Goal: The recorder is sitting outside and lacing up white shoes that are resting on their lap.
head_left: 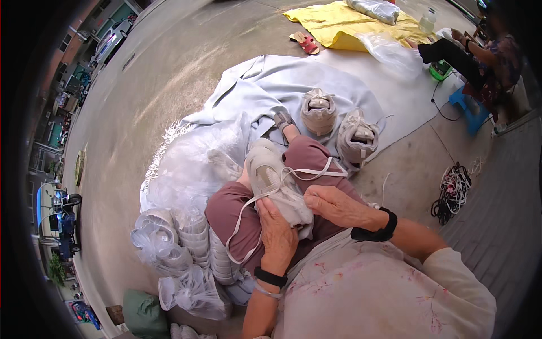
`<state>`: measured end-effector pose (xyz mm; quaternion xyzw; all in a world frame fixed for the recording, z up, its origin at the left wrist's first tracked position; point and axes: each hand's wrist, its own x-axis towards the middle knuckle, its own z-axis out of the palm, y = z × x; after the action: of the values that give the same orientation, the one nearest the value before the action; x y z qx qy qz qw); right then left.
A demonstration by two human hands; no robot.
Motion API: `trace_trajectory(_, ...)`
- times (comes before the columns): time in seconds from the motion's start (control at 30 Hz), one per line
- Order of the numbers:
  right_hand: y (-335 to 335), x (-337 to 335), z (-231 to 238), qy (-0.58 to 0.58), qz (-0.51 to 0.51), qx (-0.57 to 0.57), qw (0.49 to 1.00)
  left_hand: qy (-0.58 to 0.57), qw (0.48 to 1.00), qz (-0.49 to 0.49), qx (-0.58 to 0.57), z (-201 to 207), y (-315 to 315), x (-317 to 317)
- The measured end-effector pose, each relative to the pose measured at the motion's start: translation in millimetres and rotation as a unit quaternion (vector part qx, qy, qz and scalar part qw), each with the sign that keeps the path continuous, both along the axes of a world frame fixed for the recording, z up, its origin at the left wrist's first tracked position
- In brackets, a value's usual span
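1. Head view, location: the shoe (pixel 275 189) rests on the person's lap (pixel 223 208). Its white lace (pixel 310 171) trails loosely to both sides.
2. Handling: expect a light shoe with a soft, yielding upper and a firmer sole; breakage is unlikely. The lace should be limp.
3. Grip point: take hold at the sides, close to the sole.
4. Left hand (pixel 279 234): fingers partly closed around the shoe's near end.
5. Right hand (pixel 337 205): fingers curled closed beside the shoe; cannot tell whether they pinch lace.

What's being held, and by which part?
Left hand: the pale shoe, by its left side toward the nearer end. Right hand: curled; whether it holds anything cannot be told.
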<state>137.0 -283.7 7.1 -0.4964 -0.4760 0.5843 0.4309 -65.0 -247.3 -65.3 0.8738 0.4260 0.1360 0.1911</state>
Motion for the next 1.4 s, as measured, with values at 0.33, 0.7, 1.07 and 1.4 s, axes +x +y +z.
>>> trace_trajectory(0.33,7.3,3.3,16.8,-0.024,-0.009,0.090,0.996,0.015,1.000,-0.007,-0.024,26.9,-4.8,18.4)
trace_trajectory(0.7,-29.9,49.7,118.2,-0.092,0.104,0.141,0.980,0.039,0.999,0.016,0.008,27.6,-23.5,13.1)
trace_trajectory(1.07,-183.5,171.6,199.9,0.317,0.240,0.382,0.835,-0.343,0.786,0.149,-0.493,39.6,-14.1,-14.3)
trace_trajectory(1.4,-79.9,116.4,119.1,0.440,0.019,0.171,0.881,-0.577,0.429,0.111,-0.686,30.4,15.7,39.9)
